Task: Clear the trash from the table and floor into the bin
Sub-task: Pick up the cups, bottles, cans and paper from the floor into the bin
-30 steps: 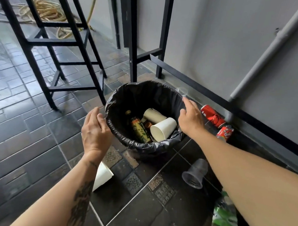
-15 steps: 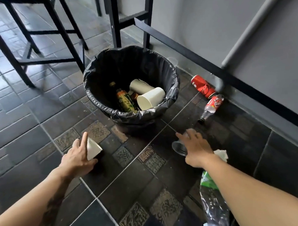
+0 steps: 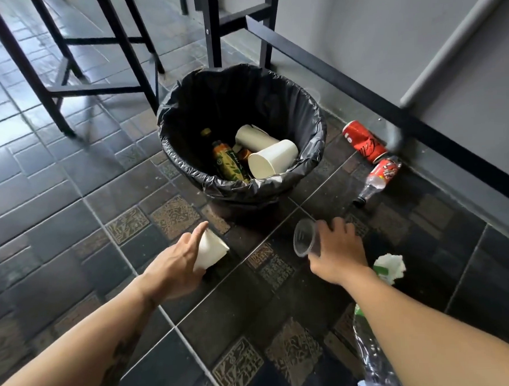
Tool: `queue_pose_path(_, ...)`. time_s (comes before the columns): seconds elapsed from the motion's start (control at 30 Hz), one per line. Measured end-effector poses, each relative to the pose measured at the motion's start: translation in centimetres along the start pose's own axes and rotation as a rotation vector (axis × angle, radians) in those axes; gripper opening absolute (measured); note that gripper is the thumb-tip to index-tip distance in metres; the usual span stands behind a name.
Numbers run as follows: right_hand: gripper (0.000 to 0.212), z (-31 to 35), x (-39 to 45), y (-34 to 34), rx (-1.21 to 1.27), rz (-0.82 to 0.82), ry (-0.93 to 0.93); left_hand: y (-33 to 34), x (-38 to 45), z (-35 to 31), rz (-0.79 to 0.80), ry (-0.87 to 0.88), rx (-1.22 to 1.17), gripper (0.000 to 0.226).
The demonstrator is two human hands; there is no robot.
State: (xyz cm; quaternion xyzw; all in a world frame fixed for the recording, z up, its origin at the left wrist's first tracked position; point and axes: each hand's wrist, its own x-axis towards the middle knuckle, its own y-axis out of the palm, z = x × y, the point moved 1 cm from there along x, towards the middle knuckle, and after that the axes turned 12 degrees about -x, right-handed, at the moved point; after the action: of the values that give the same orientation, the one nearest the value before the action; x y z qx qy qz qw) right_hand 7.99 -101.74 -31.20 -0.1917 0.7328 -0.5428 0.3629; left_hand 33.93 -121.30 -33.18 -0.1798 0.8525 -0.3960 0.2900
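Note:
A bin (image 3: 311, 108) lined with a black bag stands on the tiled floor and holds two paper cups and a tea bottle. My left hand (image 3: 174, 262) grips a white paper cup (image 3: 212, 251) just above the floor, in front of the bin. My right hand (image 3: 339, 252) holds a clear plastic cup (image 3: 303, 239) by its side, mouth facing left. A red can (image 3: 362, 141) and a small red-labelled bottle (image 3: 376, 178) lie by the wall, right of the bin.
Crumpled white tissue (image 3: 390, 267) and a clear plastic bottle (image 3: 371, 360) with a green label lie under my right forearm. Black stool legs (image 3: 53, 93) stand at the left, table legs (image 3: 214, 28) behind the bin. A grey wall with a black rail (image 3: 389, 105) runs along the right.
Both hands dropped from the bin's rim to the floor. The left closed around the paper cup and the right took hold of the clear cup and lifted it.

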Motion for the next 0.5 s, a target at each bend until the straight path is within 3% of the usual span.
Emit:
queue_pose_path(0.13, 0.064, -0.9, 2.7, -3.9, 0.55, -0.262, 0.185, -2.6, -0.9, -1.8, -0.261, 0.117, -0.146, 0.096)
queue_pose_path(0.3, 0.066, -2.3, 6.2, -12.3, 0.932, -0.675, 0.383, -6.3, -1.5, 0.5, -0.63, -0.041, -0.424, 0.094)
queue_pose_path(0.4, 0.067, -1.8, 6.6, -16.9, 0.974, -0.751, 0.309, -9.4, -1.1, 0.7, -0.933, -0.041, -0.659, 0.089)
queue_pose_path(0.5, 0.07, 0.6, 6.4, -20.0, 0.959, -0.747, 0.089, -13.7, 0.1, -2.1, -1.184, 0.064, -0.785, 0.085)
